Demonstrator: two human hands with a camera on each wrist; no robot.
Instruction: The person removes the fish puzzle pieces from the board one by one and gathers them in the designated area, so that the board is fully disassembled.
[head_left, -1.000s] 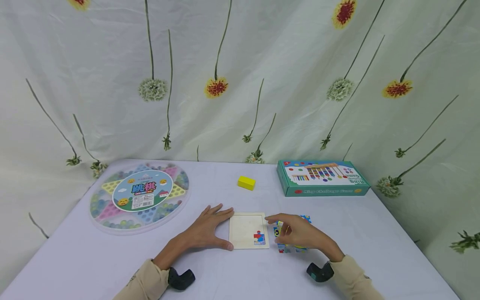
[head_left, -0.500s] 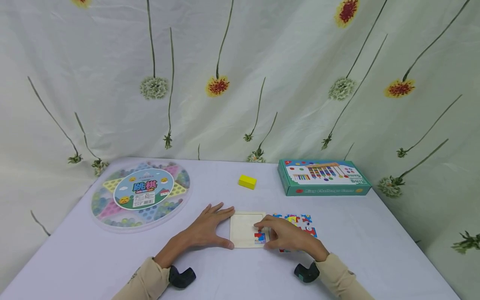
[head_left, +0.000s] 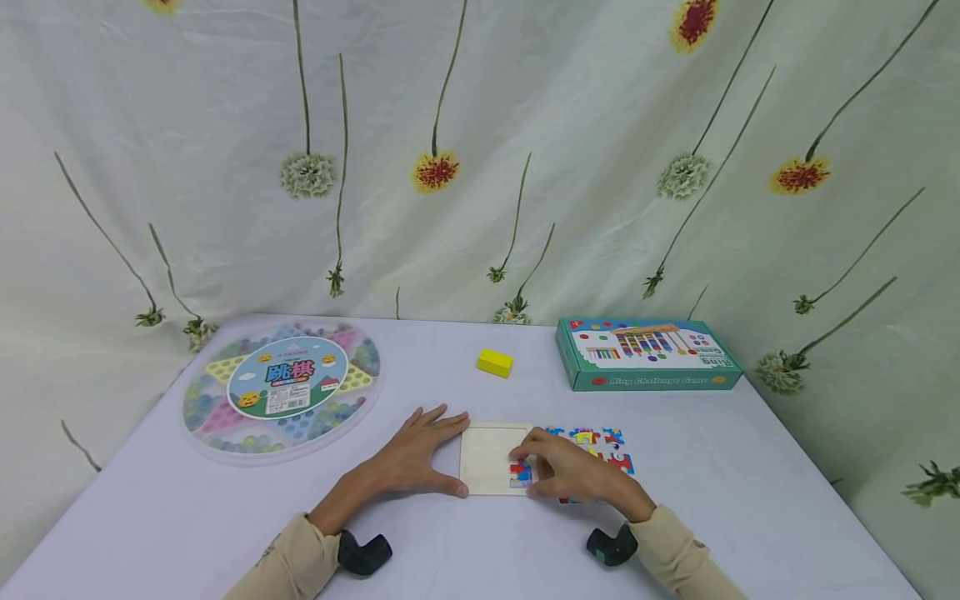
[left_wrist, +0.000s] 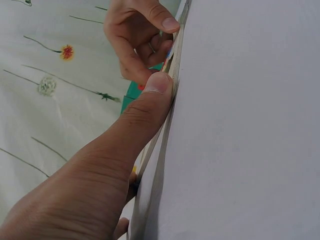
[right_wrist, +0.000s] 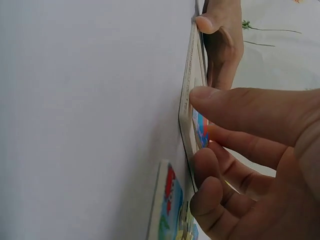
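A square, pale wooden puzzle tray point(head_left: 486, 457) lies flat on the table between my hands. My left hand point(head_left: 412, 457) is spread along its left side, with thumb and forefinger touching the near and far corners. One red and blue puzzle piece point(head_left: 519, 477) sits in the tray's near right corner. My right hand point(head_left: 573, 467) bends over that corner and grips around the piece: the thumb point(right_wrist: 212, 102) is on the near rim and the forefinger at the piece's far edge. Several loose pieces point(head_left: 613, 437) lie right of the tray, partly hidden under my right hand.
Beyond the tray is a yellow block point(head_left: 495, 363). A round Chinese checkers set point(head_left: 281, 392) with marbles lies at the left. A green game box point(head_left: 648, 357) stands at the back right. A flowered cloth point(head_left: 480, 167) hangs behind the white table.
My right hand has moved left from over the loose pieces to the tray's near right corner, closing around the piece there. During the last half second it barely shifts. My left hand stays put.
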